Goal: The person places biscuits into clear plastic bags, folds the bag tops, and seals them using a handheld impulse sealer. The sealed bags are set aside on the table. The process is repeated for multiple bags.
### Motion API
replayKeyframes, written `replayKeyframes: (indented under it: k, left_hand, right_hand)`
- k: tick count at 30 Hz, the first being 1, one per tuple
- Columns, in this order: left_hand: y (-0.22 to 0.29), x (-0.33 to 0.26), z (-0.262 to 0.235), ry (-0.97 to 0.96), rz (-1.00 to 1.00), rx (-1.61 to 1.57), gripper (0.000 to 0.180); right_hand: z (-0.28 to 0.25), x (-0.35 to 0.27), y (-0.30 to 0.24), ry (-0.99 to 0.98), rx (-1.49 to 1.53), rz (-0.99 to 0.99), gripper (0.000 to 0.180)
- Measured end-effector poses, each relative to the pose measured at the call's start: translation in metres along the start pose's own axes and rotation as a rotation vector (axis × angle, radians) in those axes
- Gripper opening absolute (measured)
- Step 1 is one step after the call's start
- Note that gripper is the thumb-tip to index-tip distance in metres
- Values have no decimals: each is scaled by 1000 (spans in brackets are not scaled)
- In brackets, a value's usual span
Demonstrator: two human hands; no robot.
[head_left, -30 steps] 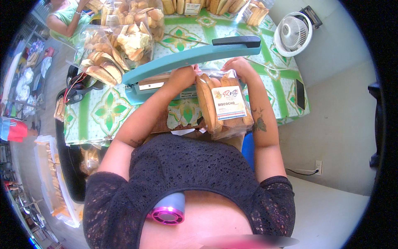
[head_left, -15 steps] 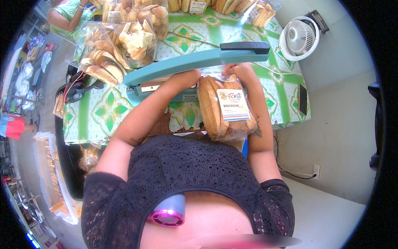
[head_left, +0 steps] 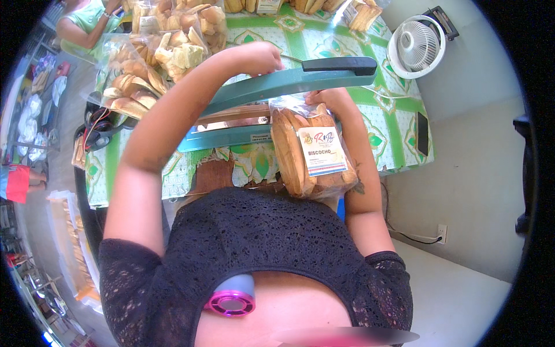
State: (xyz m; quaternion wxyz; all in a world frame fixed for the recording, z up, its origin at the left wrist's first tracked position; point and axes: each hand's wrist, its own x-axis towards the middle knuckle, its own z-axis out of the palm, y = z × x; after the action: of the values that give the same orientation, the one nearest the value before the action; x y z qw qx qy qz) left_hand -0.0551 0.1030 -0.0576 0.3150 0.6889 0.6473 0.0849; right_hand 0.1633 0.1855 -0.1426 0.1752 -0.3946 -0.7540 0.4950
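Note:
A clear bag of sliced toasted bread [head_left: 287,159] with a white label rests against my front, its open top pushed into a teal heat sealer [head_left: 225,137]. My right hand [head_left: 332,105] grips the bag's gathered top just under the sealer's raised arm [head_left: 277,85]. Further left, my left hand [head_left: 261,58] is closed over the top of that arm, short of its black handle [head_left: 338,65]. The sealer stands on a table with a green patterned cloth [head_left: 396,124].
Several filled bags of bread [head_left: 150,63] are piled at the table's back left. A white fan [head_left: 417,46] sits on the floor to the right, and a black phone [head_left: 423,133] lies by the table's right edge. Another person in green [head_left: 87,26] is at the top left.
My left hand has left the bag below the sealer and come up onto the sealer's arm. The bag has stayed in my right hand at the jaw.

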Motion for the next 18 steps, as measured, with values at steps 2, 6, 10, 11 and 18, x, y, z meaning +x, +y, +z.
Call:
replayKeyframes:
  k: [2, 6, 10, 11, 18]
  left_hand:
    - [-12, 27, 16, -285, -21, -158, 35]
    - [-29, 69, 40, -607, -24, -291, 53]
    - [-29, 91, 43, -690, 132, -16, 55]
    - [-28, 92, 44, -668, 115, 6, 52]
    - [-17, 78, 51, -542, 95, 9, 41]
  right_hand:
    - [0, -2, 0, 12, -11, 5, 22]
    - [-1, -3, 0, -6, -51, -31, 18]
    - [0, -3, -2, 5, -77, -15, 18]
    - [0, -4, -3, 0, -61, -19, 18]
    - [2, -2, 9, 61, -81, -280, 33]
